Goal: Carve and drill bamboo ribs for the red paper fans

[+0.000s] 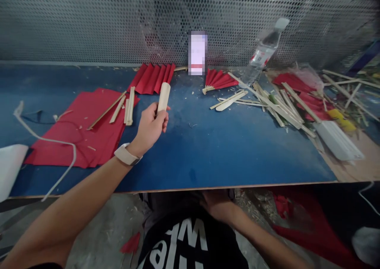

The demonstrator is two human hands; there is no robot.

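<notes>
Two hands of ours show in the head view. Our left hand [151,128], with a pale watch [127,155] on its wrist, is closed around the lower end of a pale bamboo piece [164,96] and holds it nearly upright, above the table [208,154] and a little left of its middle. Our right hand [218,205] lies below the near edge of the table, against our dark shirt; we cannot tell whether it is open or closed.

Flat red paper sheets [80,138] cover the left part of the table, with a few loose slats [129,110] lying on their far corner. A pleated red sheet [152,79] sits just beyond the bamboo piece, near the far edge. A small red fan [219,81] lies further right along that edge. A heap of bamboo strips [279,106] spreads towards the right edge, and a clear bottle [263,55] leans over it against the perforated metal screen [89,23] behind the table. A white cord [59,146] trails across the near left corner.
</notes>
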